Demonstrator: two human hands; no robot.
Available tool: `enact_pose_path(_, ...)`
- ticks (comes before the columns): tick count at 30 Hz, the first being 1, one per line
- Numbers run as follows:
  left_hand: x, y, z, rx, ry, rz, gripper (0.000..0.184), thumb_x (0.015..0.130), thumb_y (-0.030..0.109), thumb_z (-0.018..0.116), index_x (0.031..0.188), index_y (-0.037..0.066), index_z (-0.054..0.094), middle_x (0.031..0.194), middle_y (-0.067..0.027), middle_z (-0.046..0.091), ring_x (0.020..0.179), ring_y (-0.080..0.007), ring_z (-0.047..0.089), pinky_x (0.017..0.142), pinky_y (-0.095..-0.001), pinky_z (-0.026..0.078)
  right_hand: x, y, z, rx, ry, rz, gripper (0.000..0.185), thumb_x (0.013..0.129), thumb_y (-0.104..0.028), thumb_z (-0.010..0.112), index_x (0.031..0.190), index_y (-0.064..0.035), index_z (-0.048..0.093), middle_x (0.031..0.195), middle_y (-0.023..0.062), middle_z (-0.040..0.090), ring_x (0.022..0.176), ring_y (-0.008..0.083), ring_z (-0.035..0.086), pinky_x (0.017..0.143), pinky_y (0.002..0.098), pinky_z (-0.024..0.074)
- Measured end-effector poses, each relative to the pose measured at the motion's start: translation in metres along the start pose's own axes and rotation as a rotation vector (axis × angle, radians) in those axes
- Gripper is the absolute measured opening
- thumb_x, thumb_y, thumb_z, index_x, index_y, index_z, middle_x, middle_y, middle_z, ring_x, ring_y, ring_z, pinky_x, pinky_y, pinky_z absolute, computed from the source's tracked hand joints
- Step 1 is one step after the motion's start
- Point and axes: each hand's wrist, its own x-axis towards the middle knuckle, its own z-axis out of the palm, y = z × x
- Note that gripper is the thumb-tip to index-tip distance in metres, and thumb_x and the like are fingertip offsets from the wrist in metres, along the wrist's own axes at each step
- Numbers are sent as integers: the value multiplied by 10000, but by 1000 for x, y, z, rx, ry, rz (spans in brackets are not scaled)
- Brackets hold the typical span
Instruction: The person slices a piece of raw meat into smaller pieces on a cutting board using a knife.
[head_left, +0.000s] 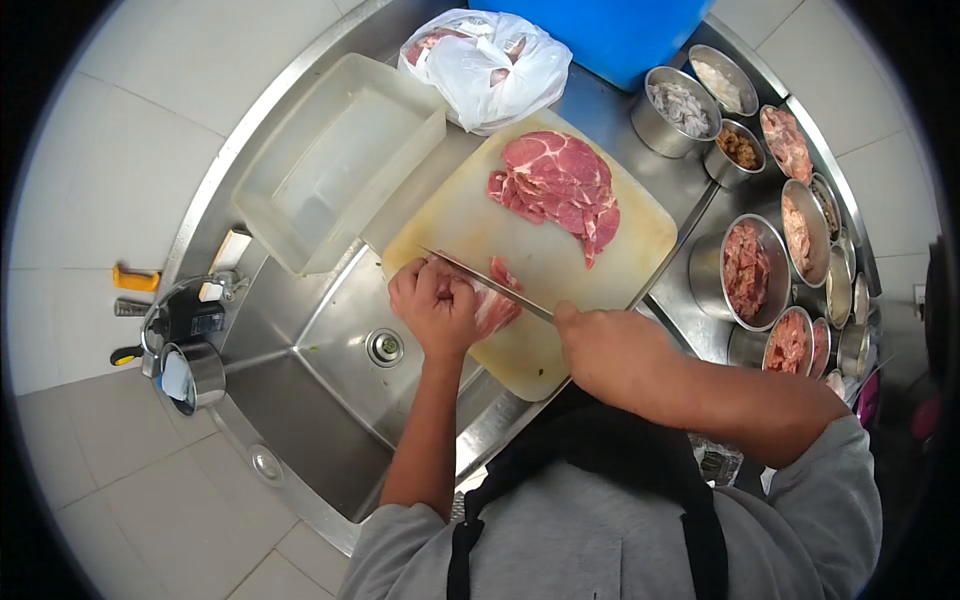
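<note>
A pale cutting board (640, 225) lies across the sink edge. On its upper part rests a large piece of sliced red meat (560, 180). Nearer to me, a smaller piece of meat (492, 312) lies under my left hand (436, 305), whose curled fingers press on its left end. My right hand (610, 350) is wrapped round the handle of a knife (490, 284). The blade crosses over the smaller piece, its tip beside my left fingers. The handle is hidden in my right fist.
Left of the board are an empty translucent bin (315, 170) and a steel sink (350, 370). A white plastic bag (490, 75) of meat and a blue container (600, 35) stand behind. Metal pots (708, 275) of meat line the right. A steel pot (205, 375) stands far left.
</note>
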Motion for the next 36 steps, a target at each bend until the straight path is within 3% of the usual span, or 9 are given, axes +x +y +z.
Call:
enact_pose_path(2,1,-2,1,-24,-24,38,231,724,85,625,947,52,673,1023,-152,598,1034,-333,520,923,-455,418,24,-1,7,66,107,-176,238,909,-87,470,1113,21,530,903,238,699,835,388,707,706,481,567)
enact_pose_path(6,-4,-9,3,-62,-4,36,253,707,80,641,955,48,677,1037,-157,592,1037,-338,516,922,-454,418,81,-22,1,102,66,-207,258,914,-94,470,1136,24,530,945,217,703,873,383,700,741,488,558)
enact_pose_path(12,-5,2,3,-26,36,-19,194,650,106,677,844,91,673,1015,-124,598,979,-326,538,903,-469,410,38,-9,-6,72,78,-189,257,915,-114,476,1122,25,541,963,211,703,896,386,695,761,511,544)
enact_pose_path(15,-2,8,8,-35,66,-31,201,644,113,682,844,92,678,1011,-124,598,983,-328,538,903,-469,411,17,0,-17,28,-76,8,227,900,-99,500,1083,21,560,959,224,699,898,397,692,760,509,544)
enact_pose_path(20,-1,5,8,7,81,11,225,634,149,699,856,109,696,1011,-113,602,998,-326,539,910,-465,406,89,-13,-4,76,125,-354,247,867,-108,572,1053,47,621,990,211,704,903,390,694,769,473,556)
enact_pose_path(27,-3,11,8,44,79,-26,228,638,117,693,865,123,712,975,-112,587,963,-314,535,876,-448,426,30,9,-11,109,-19,-56,248,875,-116,572,1067,35,617,1019,212,700,929,380,692,783,471,554)
enact_pose_path(29,-1,13,9,14,64,-6,214,634,122,694,847,135,710,974,-105,587,960,-312,535,867,-443,428,19,16,-11,-35,-136,-29,240,899,-82,478,1093,41,549,980,218,690,929,398,683,784,505,536)
enact_pose_path(32,0,11,11,47,92,38,194,636,123,694,829,138,707,965,-99,585,955,-312,535,864,-441,427,59,21,17,37,68,-280,238,899,-107,505,1067,25,610,1013,205,704,919,374,697,772,483,557)
enact_pose_path(36,-4,9,9,72,65,12,256,637,95,688,891,102,715,979,-111,582,964,-307,529,856,-442,434,88,3,18,36,42,-244,226,898,-100,501,1055,27,603,999,200,706,905,374,696,765,482,557)
